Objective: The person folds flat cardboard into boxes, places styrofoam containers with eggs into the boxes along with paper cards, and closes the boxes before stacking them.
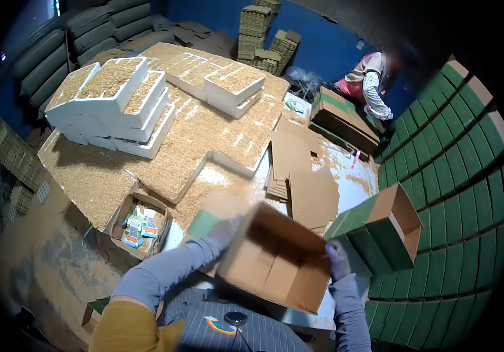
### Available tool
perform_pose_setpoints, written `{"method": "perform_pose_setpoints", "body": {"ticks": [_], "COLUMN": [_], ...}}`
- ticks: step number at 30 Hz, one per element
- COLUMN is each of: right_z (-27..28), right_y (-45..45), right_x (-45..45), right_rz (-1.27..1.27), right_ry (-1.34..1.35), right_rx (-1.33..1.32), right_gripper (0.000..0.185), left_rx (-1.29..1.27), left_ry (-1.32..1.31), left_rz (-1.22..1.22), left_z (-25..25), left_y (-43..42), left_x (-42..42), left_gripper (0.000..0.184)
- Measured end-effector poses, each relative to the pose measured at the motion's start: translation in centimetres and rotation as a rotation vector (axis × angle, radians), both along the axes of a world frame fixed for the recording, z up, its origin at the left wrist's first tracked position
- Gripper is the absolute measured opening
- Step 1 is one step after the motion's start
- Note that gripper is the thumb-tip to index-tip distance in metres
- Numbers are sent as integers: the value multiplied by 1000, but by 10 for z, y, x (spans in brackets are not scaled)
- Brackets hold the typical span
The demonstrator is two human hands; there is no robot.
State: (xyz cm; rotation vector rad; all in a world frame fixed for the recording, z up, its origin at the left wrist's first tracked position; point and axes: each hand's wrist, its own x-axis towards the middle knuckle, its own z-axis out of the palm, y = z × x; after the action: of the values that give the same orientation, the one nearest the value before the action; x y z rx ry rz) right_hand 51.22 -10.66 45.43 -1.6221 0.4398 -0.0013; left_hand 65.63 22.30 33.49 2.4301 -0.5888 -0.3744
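Room inside held carton (278,255), right blocked (green boxes (440,220))

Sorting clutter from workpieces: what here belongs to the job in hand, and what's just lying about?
Job in hand, likely:
open cardboard box, between left hand and right hand
green-sided cartons beside the right hand

Apparently lying about:
stacked sacks, back left
stacked trays by the blue wall
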Motion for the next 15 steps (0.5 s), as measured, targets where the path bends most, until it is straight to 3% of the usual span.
{"method": "perform_pose_setpoints", "body": {"ticks": [1,2,3,5,7,8,9,11,12,15], "right_z": [-56,-59,-51,-23,-15,-19,-55,-46,-36,-27], "right_y": [-28,-32,-34,-14,-1,-4,-32,-21,-12,-2], "right_x": [-10,-20,-27,-37,-40,-40,-52,-52,-48,-38], "right_rz": [-32,-77,-116,-245,-289,-340,-435,-439,-435,-437], "right_ry": [30,31,40,99,73,41,82,126,145,186], "right_rx": [-34,-9,16,70,123,171,34,-7,-27,-86], "right_gripper": [26,24,23,25,31,37,39,37,37,34], "left_rx": [-92,-191,-193,-457,-723,-698,-674,-867,-881,-1064], "left_ry": [-8,-22,211,-25,399,270,138,829,938,851], "left_rz": [97,190,249,532,809,702,602,1017,1021,1075], "left_z": [8,17,27,-22,-23,-80,-136,-79,-63,-120], "left_y": [-4,-9,-10,-21,-26,-31,-36,-51,-55,-69], "left_x": [2,4,17,75,136,174,210,227,229,255], "left_gripper": [33,37,40,36,30,31,32,39,48,52]}}
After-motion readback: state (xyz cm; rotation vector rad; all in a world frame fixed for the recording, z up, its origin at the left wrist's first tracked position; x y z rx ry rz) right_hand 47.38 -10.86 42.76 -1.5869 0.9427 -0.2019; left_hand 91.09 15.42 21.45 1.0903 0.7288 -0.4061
